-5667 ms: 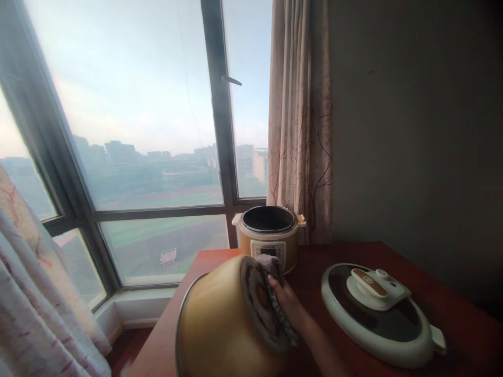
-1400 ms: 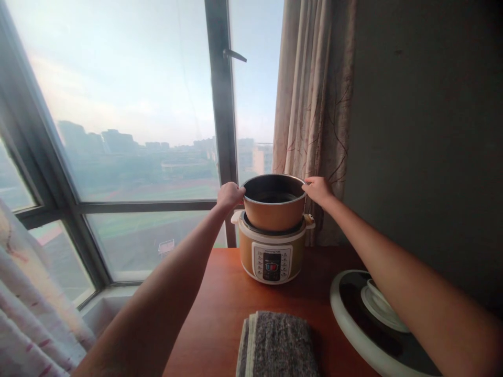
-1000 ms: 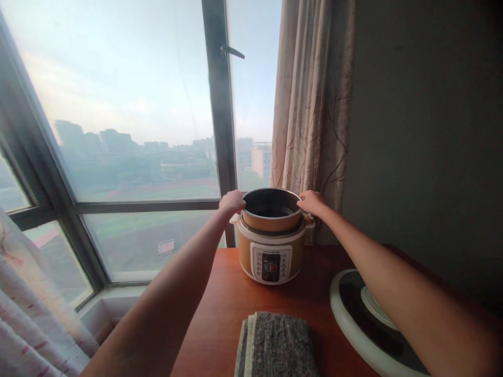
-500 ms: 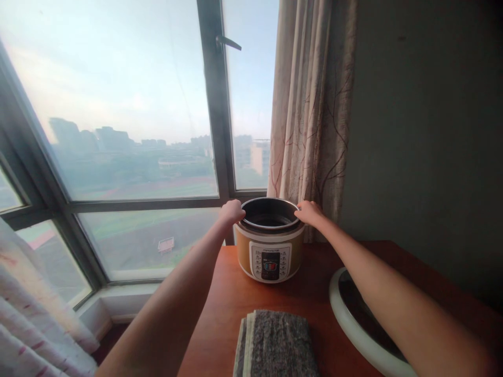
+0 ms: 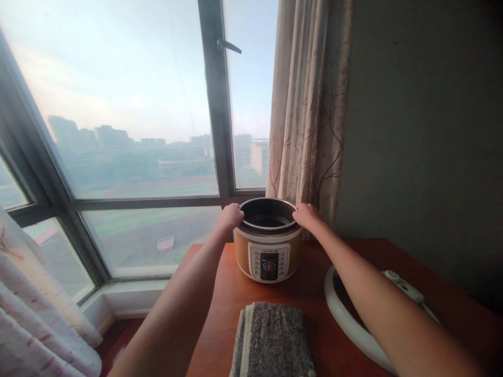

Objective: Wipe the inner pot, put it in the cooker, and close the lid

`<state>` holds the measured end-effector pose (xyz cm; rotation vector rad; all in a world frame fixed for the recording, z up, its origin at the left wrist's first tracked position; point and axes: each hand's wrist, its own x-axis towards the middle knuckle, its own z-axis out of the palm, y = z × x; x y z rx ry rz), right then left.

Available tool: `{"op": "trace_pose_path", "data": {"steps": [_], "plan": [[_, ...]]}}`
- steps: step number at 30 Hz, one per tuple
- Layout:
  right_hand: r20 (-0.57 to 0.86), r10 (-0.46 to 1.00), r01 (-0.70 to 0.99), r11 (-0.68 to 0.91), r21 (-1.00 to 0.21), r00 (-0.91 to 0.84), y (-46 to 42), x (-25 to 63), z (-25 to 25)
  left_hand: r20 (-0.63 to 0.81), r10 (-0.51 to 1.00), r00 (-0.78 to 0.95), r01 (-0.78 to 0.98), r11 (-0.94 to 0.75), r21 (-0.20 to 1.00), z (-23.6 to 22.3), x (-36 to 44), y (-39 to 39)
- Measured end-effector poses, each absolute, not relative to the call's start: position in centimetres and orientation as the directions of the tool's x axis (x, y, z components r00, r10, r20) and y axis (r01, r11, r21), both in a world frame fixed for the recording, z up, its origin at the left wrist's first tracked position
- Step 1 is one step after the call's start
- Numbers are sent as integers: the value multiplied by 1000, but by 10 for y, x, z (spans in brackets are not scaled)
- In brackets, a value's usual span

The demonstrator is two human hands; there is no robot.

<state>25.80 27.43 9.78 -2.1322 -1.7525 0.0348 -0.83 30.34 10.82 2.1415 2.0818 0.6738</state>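
Observation:
A yellow-and-white electric pressure cooker [image 5: 269, 256] stands at the far edge of a red-brown table [image 5: 314, 309], its control panel facing me. The inner pot [image 5: 268, 215] sits fully down inside it, only the dark rim showing. My left hand [image 5: 230, 215] is closed on the pot's left rim. My right hand [image 5: 305, 215] is closed on the right rim. Both arms stretch forward over the table.
A folded grey cloth [image 5: 273, 340] lies on the table near me. The cooker's round white lid [image 5: 365, 314] rests on the right, partly behind my right arm. A patterned curtain [image 5: 310, 115] hangs behind the cooker, beside a large window [image 5: 129, 131]. Another curtain [image 5: 35, 319] is at lower left.
I wiped the inner pot with the cloth, then lowered it with both hands into the cooker. It now sits fully inside, and the cloth lies on the table.

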Motion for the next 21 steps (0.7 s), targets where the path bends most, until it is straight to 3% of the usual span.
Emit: {"op": "trace_pose_path", "data": {"steps": [21], "plan": [[270,922,912,-164,-376,278,210,251,90,358,933,-34,859,-155,487,94,-18,257]]}}
